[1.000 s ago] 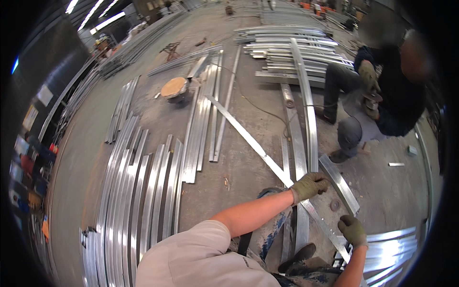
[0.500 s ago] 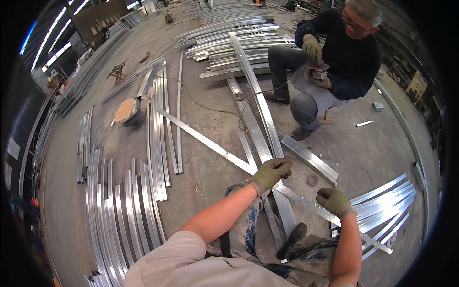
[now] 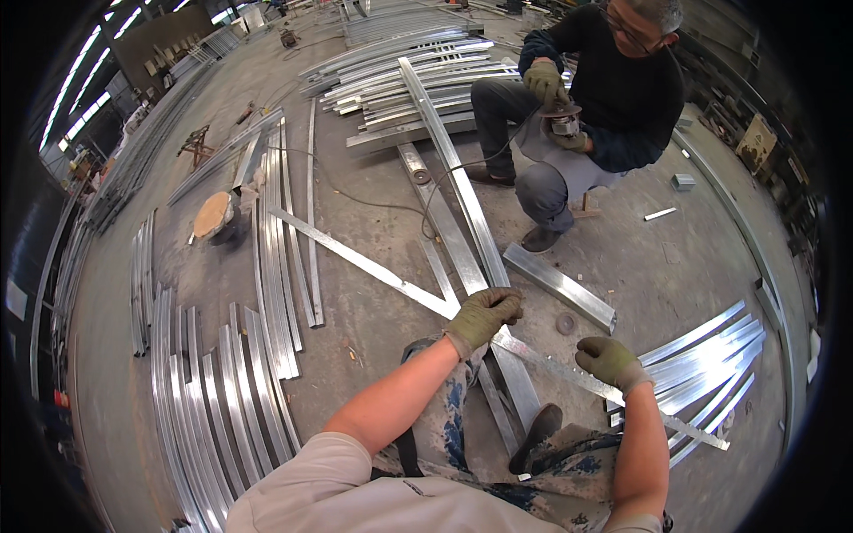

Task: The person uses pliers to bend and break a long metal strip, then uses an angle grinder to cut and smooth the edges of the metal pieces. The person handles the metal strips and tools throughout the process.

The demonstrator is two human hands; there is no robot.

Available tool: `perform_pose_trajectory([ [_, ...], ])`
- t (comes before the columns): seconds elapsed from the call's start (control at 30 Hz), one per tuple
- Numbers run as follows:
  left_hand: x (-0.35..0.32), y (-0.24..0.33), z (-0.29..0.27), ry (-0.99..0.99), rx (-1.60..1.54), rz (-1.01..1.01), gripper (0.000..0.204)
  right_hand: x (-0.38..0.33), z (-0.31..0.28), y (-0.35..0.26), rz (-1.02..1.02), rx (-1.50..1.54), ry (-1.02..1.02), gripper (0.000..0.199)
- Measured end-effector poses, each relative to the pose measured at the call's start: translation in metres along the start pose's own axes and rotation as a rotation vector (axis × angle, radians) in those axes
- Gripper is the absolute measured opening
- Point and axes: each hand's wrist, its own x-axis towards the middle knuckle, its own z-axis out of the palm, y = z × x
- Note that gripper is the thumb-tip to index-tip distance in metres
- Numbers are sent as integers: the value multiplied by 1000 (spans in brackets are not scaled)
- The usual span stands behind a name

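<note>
Both hands (image 3: 484, 313) closed on metal strip (image 3: 373, 269)

A long flat metal strip (image 3: 373, 266) runs diagonally across the floor from upper left to lower right, passing under the left hand (image 3: 484, 315) and the right hand (image 3: 609, 360), which sit on it near each other. Curved metal profiles (image 3: 222, 382) lie in rows to the left. A long channel (image 3: 453, 178) stretches ahead, crossing the strip beside the left hand. Beyond it a crouching person (image 3: 595, 98) holds a grinder (image 3: 562, 120). A short metal bar (image 3: 560, 286) lies between that person and the right hand.
</note>
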Motion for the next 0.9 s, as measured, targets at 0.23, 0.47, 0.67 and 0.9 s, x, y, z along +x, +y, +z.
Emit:
perform_pose_trajectory([
  [0.23,2,-3,-1,-2,0,-31,30,2,3,6,-3,7,15,50],
  [0.47,2,-6,-5,7,22,-46,32,4,3,5,-6,-4,19,49],
  [0.67,2,-8,-7,-25,8,11,35,3,2,7,-21,31,1,48],
  [0.9,-5,5,0,15,-8,-47,38,0,-3,1,30,41,-36,50],
])
